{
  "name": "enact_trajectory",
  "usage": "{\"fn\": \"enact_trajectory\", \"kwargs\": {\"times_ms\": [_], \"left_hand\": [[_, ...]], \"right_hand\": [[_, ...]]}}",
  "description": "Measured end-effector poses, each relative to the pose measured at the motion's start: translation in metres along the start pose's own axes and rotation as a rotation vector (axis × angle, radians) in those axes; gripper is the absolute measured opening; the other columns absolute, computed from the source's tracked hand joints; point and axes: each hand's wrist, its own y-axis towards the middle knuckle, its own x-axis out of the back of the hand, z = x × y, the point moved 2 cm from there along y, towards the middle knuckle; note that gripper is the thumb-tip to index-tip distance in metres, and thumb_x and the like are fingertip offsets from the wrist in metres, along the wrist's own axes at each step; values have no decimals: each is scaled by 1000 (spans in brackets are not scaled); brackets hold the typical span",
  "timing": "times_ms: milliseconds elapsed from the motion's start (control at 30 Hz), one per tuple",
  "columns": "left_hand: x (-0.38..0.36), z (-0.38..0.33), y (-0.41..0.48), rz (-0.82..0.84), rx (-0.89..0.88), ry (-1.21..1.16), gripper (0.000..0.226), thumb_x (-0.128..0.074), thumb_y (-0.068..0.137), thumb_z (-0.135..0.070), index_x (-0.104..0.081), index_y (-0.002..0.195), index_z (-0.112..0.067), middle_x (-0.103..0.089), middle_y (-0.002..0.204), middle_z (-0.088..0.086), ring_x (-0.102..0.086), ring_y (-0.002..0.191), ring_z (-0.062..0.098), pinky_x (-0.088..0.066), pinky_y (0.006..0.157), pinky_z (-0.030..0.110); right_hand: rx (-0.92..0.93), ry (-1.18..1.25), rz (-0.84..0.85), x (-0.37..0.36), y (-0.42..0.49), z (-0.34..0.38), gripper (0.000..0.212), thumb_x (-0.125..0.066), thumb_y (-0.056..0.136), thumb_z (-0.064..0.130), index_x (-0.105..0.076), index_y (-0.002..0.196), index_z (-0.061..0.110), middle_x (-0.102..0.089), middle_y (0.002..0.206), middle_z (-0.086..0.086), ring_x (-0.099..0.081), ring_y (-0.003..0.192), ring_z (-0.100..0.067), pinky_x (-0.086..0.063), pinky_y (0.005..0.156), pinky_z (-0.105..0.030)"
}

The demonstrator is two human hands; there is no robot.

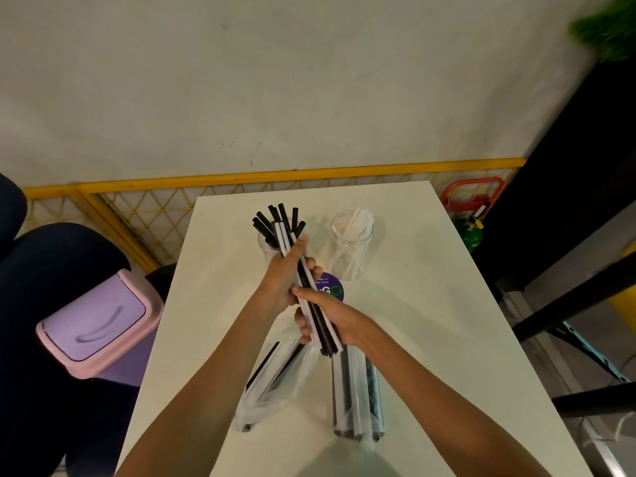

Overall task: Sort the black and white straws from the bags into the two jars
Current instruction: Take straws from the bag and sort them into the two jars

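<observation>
Head camera is looking down on a white bench, where two clear plastic bags are lying nearest the person: the left bag and the right bag, each holding black and white straws lengthwise. Beyond them two clear jars are standing side by side. The black-straw jar is standing on the left and the white-straw jar on the right. A mixed bundle of straws is being held above the bench between bags and jars. Its long axis is running from near-right to far-left, so its far tips are overlapping the black-straw jar in view. The left hand is gripping the bundle's far part, fingers curled round it, while the right hand is clasping the near end. By my reading, the left hand is lying nearer both jars, and the white-straw jar is sitting off to the bundle's right.
</observation>
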Motion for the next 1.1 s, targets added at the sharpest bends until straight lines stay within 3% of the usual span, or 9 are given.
{"fn": "enact_trajectory", "kwargs": {"times_ms": [167,333,467,533,633,733,800,933,1100], "left_hand": [[-12,14,5,36,53,203,30,-53,91,-40,-47,75,-15,-57,50,-3,-64,53,12,-45,43,20],[-28,28,10,62,50,187,27,-56,91,-34,-54,76,-12,-60,57,3,-61,57,17,-55,57,26],[-36,33,17,-7,-20,332,31,-58,89,-35,-59,99,-6,-68,92,15,-67,83,27,-57,78,40],[-40,33,19,-71,-84,424,34,-60,88,-34,-60,103,-3,-67,99,17,-67,90,30,-57,80,41],[-47,31,20,-130,-180,519,30,-64,86,-29,-63,95,-1,-67,90,19,-66,78,31,-57,66,31],[-54,35,26,-165,-225,597,22,-70,82,-26,-65,79,-5,-69,77,17,-67,71,33,-58,71,41],[-57,39,29,-190,-236,624,19,-71,81,-22,-61,68,-13,-66,66,11,-64,61,29,-57,71,41],[-61,47,39,-189,-219,594,20,-70,82,-16,-59,65,-12,-62,61,9,-58,44,12,-56,59,31],[-66,43,46,-185,-158,559,16,-67,84,-13,-59,71,-9,-64,71,9,-62,56,19,-56,52,22]], "right_hand": [[56,94,-40,16,-11,-8,33,-44,94,48,-51,90,16,-46,49,5,-40,38,-7,-39,42,-18],[108,90,-142,33,-20,-10,26,-47,95,41,-49,96,15,-45,48,4,-41,37,-7,-38,40,-18],[174,97,-239,53,-23,-10,28,-50,95,38,-51,107,13,-48,51,2,-44,39,-8,-40,40,-20],[198,89,-274,63,-26,-11,28,-51,95,37,-52,109,13,-51,53,1,-45,40,-9,-40,41,-21],[231,41,-303,74,-33,-12,19,-50,95,34,-53,101,16,-55,53,1,-46,40,-9,-41,41,-20],[247,-7,-312,81,-37,-13,15,-50,96,32,-53,99,18,-56,52,2,-47,40,-10,-41,41,-20],[245,-34,-325,86,-37,-14,18,-51,95,34,-53,102,17,-57,53,2,-48,40,-10,-42,42,-21],[226,-18,-340,98,-38,-14,22,-50,95,36,-53,103,15,-60,55,1,-49,41,-11,-43,43,-21],[214,28,-340,114,-36,-12,18,-48,96,35,-53,99,18,-64,62,-4,-57,47,-15,-47,46,-22]]}}
